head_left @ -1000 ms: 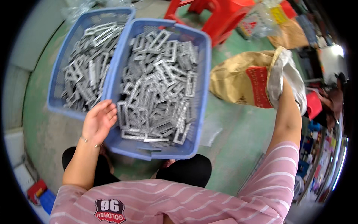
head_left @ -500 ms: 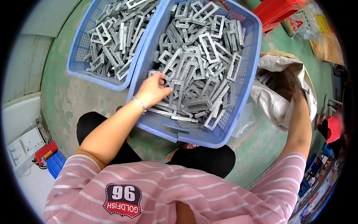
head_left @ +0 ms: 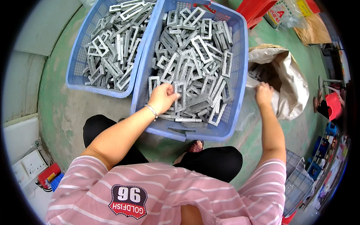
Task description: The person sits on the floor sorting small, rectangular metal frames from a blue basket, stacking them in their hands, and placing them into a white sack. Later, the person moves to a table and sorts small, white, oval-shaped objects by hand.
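A grey metal frame [head_left: 180, 96] stands near the middle of the picture, over the lower left part of a heap of similar frames [head_left: 186, 69]. It is a long, open rectangle with a textured face. It looks stiff and light enough for one hand — hard to bend, probably a little smooth on its edges, and not fragile. One long side, clear of its neighbours, seems the best place to take hold, since the open middles could easily hook on each other.

The left hand [head_left: 162, 99] has its thumb and fingers drawn narrow on the frame's left side, seemingly pinching it. A bracelet [head_left: 152, 111] circles that wrist.

The heap fills a blue basket [head_left: 240, 75] at upper centre. Against its left side, a second basket [head_left: 103, 91] holds more frames in the upper left.

Right of centre, the right hand [head_left: 264, 94] is at the near edge of an open sack [head_left: 294, 90], fingers curled downward — I cannot tell whether they grip anything. Grey pieces show inside the sack's mouth.

Farther out, a red plastic stool [head_left: 256, 10] is cut off at the top edge, brown paper [head_left: 313, 32] lies upper right, and a grey crate [head_left: 298, 185] sits lower right.
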The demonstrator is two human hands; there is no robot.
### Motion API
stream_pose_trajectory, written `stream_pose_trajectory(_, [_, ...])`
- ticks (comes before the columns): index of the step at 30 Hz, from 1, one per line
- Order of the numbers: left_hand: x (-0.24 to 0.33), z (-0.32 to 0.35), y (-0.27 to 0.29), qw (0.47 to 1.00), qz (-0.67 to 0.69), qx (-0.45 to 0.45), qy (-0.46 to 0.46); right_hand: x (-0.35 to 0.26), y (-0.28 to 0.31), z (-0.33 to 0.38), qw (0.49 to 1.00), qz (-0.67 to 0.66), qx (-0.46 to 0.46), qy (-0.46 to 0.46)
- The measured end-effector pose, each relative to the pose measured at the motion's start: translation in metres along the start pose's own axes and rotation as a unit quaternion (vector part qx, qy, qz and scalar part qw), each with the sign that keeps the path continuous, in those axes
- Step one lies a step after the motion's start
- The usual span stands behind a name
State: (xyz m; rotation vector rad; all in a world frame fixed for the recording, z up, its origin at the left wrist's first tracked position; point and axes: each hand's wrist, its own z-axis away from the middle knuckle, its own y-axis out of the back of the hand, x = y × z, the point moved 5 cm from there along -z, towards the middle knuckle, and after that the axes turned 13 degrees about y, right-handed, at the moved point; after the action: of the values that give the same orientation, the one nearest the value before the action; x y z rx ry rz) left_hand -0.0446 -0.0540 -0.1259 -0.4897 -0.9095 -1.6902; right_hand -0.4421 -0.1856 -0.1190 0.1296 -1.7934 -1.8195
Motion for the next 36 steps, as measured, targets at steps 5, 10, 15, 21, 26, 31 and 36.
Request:
stream_pose_trajectory(5, [0.032,0.021,0.006,0.965,0.24,-0.101,-0.017,0.146,0.07,0.039,0.958,-0.082,0.17,-0.214])
stream_pose_trajectory(10, [0.04,0.035,0.023,0.938,0.309,-0.155,-0.005,0.114,0.162,0.046,0.94,-0.156,0.292,-0.086])
stream_pose_trajectory(15, [0.059,0.05,0.036,0.921,0.353,-0.156,-0.044,0.03,0.156,0.047,0.964,-0.065,0.246,-0.082])
stream_pose_trajectory(21, [0.073,0.064,0.051,0.877,0.426,-0.199,-0.098,-0.128,0.195,0.016,0.695,-0.696,0.157,-0.085])
stream_pose_trajectory(26, [0.081,0.071,0.059,0.846,0.469,-0.219,-0.13,-0.21,0.252,0.016,0.759,-0.608,0.228,0.043])
stream_pose_trajectory(31, [0.082,0.08,0.062,0.84,0.46,-0.273,-0.088,-0.212,0.257,0.021,0.752,-0.537,0.378,0.048])
stream_pose_trajectory(36, [0.077,0.081,0.053,0.687,0.605,-0.4,0.043,-0.23,0.259,0.023,0.752,-0.422,0.499,0.088])
